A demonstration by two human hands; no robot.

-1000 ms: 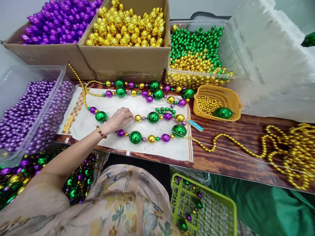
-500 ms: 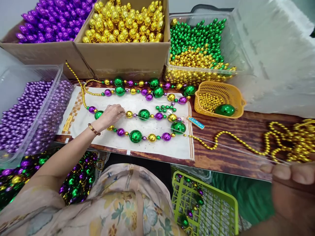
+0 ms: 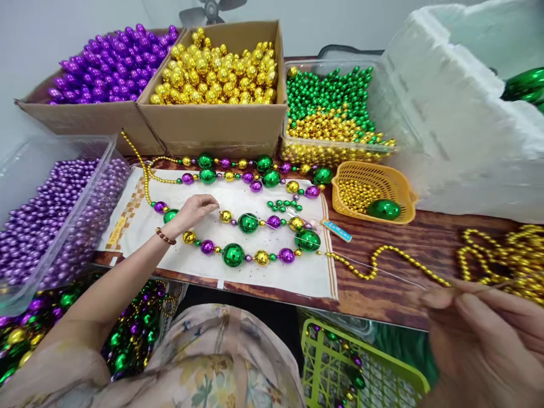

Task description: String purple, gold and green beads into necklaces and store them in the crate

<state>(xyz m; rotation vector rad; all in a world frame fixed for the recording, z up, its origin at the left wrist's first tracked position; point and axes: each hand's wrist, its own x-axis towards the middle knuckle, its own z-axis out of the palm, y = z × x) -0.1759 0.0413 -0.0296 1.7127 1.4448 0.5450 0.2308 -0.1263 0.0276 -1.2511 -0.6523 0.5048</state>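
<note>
My left hand (image 3: 196,212) is pinched shut above the white cloth, beside the left end of the upper row of beads. A thin clear string (image 3: 289,229) seems to run from its fingertips, over the beads, to my right hand. At the lower right, my right hand (image 3: 484,334) is closed, thumb against fingers, on that string. A strand of green, purple and gold beads (image 3: 233,255) lies curved on the cloth (image 3: 170,263). From its right end a gold bead chain (image 3: 382,248) snakes across the wood towards my right hand.
Boxes of purple beads (image 3: 114,68) and gold beads (image 3: 216,68) stand behind. A clear bin (image 3: 335,141) holds green and gold beads. An orange basket (image 3: 408,195), a blue-labelled item (image 3: 338,230) and a foam box (image 3: 450,130) are right. A green crate (image 3: 382,354) sits below.
My right hand has come further into view, moving left and turning so more fingers show. My left hand stays nearly in place over the cloth. The view has tipped up.
</note>
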